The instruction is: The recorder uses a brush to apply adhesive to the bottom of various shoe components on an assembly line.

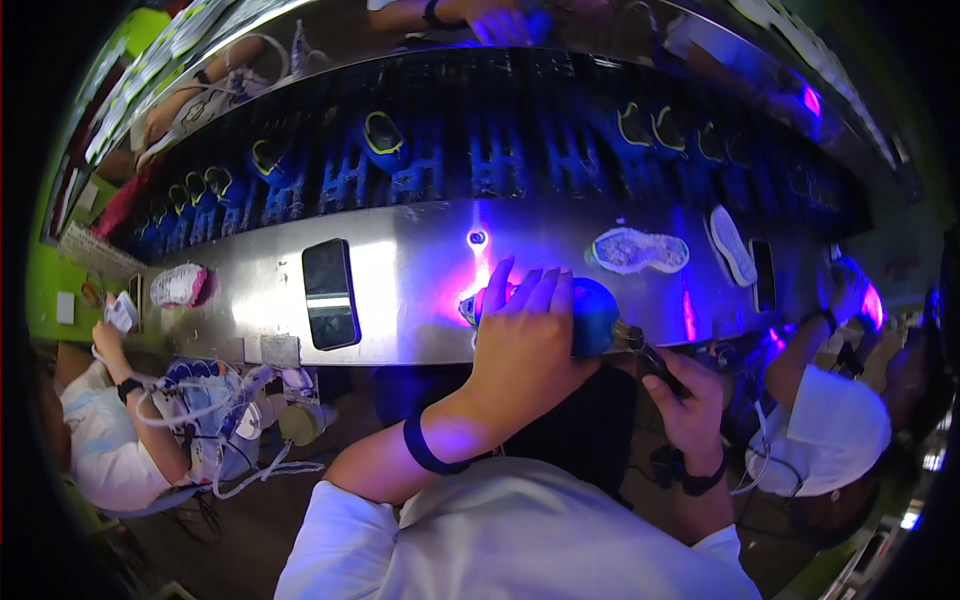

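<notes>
At the table's near edge, my left hand (528, 325) lies over a blue shoe upper (597, 308), its fingers wrapped across the top. Part of the upper is hidden under the palm. A dark-handled brush (630, 340) sits in my right hand (692, 402), the fingers closed round the handle. Its bristle end is against or very close to the right end of the upper. Violet light glows on the metal around the fingertips of my left hand, near a small round fitting (477, 238).
A metal table (400, 235) holds a black phone (331, 293), pale shoe soles (638, 252) and another phone (764, 275). Behind it runs a dark rack (480, 150) carrying several blue shoes (383, 135). Co-workers sit at left (110, 440) and right (830, 430).
</notes>
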`<control>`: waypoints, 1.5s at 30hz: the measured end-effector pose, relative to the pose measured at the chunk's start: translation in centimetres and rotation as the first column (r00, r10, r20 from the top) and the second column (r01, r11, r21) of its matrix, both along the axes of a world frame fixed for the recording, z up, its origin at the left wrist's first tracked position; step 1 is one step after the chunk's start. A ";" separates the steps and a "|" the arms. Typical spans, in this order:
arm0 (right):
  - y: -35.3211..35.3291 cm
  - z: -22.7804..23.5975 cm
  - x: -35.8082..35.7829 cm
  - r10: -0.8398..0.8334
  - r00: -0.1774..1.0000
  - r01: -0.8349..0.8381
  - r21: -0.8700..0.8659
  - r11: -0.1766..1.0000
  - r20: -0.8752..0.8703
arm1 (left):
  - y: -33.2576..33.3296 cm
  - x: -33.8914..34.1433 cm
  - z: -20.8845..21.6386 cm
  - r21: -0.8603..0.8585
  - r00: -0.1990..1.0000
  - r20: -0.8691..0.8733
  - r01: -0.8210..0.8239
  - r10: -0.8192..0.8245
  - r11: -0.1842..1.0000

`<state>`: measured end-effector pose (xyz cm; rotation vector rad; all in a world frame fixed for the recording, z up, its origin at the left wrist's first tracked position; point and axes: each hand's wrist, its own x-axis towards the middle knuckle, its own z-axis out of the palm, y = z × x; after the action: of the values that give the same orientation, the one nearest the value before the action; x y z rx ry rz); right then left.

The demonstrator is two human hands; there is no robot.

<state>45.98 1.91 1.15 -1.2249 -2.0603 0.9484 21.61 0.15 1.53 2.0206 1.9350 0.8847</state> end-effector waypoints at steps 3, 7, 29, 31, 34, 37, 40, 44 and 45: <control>0.4 -0.7 -1.6 -0.014 1.000 0.015 0.066 0.998 -0.012 | -0.4 -1.4 -0.4 -0.017 0.999 -0.018 -0.026 0.026 1.000; 0.6 -1.7 -3.6 -0.036 0.998 0.043 0.123 0.991 -0.057 | -2.0 -3.7 -0.4 -0.112 0.994 -0.106 -0.032 0.020 0.993; -2.5 3.4 -1.2 0.080 0.962 -0.170 -0.344 0.924 -0.262 | -10.7 -5.5 0.0 -0.171 0.838 0.439 0.431 -0.323 0.886; -1.7 3.7 -0.3 0.108 0.964 -0.189 -0.338 0.922 -0.244 | -9.8 -5.3 0.9 -0.271 0.825 0.494 0.446 -0.274 0.853; -0.3 2.8 1.2 0.150 0.965 -0.210 -0.292 0.933 -0.214 | -8.3 -4.0 0.5 -0.375 0.807 0.556 0.455 -0.197 0.808; 0.9 1.0 2.0 0.163 0.970 -0.200 -0.210 0.957 -0.183 | -7.2 -3.1 -0.7 -0.425 0.772 0.630 0.435 -0.085 0.794; 0.4 -1.5 2.3 0.112 0.973 -0.155 -0.217 0.964 -0.200 | -6.2 -2.4 -1.5 -0.461 0.679 0.733 0.445 0.047 0.768; -2.7 -2.8 3.4 0.043 0.980 -0.103 -0.307 0.946 -0.196 | -4.9 -1.8 -1.0 -0.438 0.519 0.842 0.495 0.149 0.750; -3.3 -2.8 3.9 0.056 0.982 -0.117 -0.343 0.932 -0.181 | -4.8 -1.6 -0.8 -0.420 0.468 0.866 0.490 0.176 0.764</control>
<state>49.83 -1.42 -1.64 -1.1850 -1.8754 1.4622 20.03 -4.63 0.75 0.9493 1.1213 0.8072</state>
